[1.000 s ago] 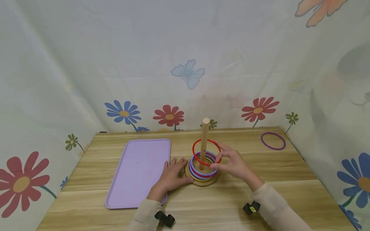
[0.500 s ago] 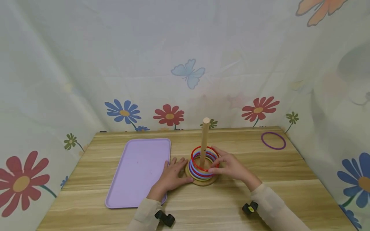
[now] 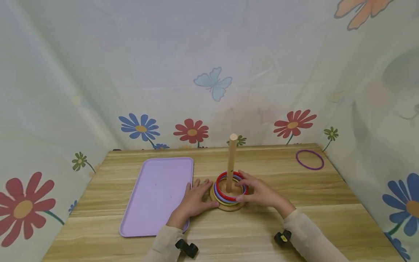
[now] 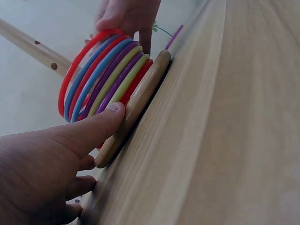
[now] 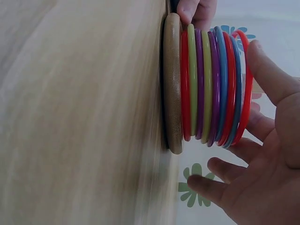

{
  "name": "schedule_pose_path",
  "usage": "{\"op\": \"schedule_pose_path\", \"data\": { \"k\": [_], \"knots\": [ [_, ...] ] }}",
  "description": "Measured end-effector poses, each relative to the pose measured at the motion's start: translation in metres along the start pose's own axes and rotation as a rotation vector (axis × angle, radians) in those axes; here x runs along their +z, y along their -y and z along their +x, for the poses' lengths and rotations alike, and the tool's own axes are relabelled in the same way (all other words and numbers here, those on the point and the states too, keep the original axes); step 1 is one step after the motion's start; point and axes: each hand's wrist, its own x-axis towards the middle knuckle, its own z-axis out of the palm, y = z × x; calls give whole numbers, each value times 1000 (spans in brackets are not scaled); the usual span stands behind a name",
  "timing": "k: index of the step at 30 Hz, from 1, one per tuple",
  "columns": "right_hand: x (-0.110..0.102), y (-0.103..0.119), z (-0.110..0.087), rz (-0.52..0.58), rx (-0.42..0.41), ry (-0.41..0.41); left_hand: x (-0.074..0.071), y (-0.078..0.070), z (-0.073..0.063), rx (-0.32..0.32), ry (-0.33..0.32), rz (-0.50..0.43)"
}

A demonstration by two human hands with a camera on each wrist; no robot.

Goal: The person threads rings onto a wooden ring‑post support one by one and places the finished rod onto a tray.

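A wooden ring-toss peg (image 3: 231, 160) stands upright on a round wooden base (image 3: 228, 208). Stacked around it are several thin rings (image 5: 206, 93) in red, yellow-green, purple and blue. On top lies a red ring (image 5: 249, 89), slightly tilted and partly apart from the stack in the right wrist view. My right hand (image 3: 262, 193) holds that ring at its right side, thumb at the near edge, index finger at the far edge. To the left, my left hand (image 3: 193, 202) rests spread against the base, its straight thumb touching the rim beside the lowest rings.
A lilac tray (image 3: 157, 196) lies left of the base, partly under the left forearm. One purple ring (image 3: 309, 159) lies flat at the table's back right. A flowered cloth (image 3: 163, 72) hangs behind the wooden table (image 3: 248, 236).
My right hand has lowered the red ring down along the peg onto the top of the stack. The left hand has stayed in place against the base.
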Motion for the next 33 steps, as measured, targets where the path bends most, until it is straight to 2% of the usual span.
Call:
{"op": "schedule_pose_path", "data": {
  "k": [11, 17, 21, 24, 29, 33],
  "knots": [
    [3, 1, -4, 44, 30, 3, 1, 0, 1, -1, 3, 16],
    [4, 0, -5, 88, 8, -32, 1, 0, 2, 0, 3, 25],
    [3, -3, -6, 100, 2, -103, 1, 0, 2, 2, 3, 23],
    [2, -10, -9, 112, 20, -196, 1, 0, 2, 3, 5, 20],
    [-12, -29, -21, 184, 102, -340, 1, 0, 1, 0, 9, 19],
    [-34, -49, -35, 152, 191, -433, 0, 0, 1, -5, 12, 16]
  ]
}}
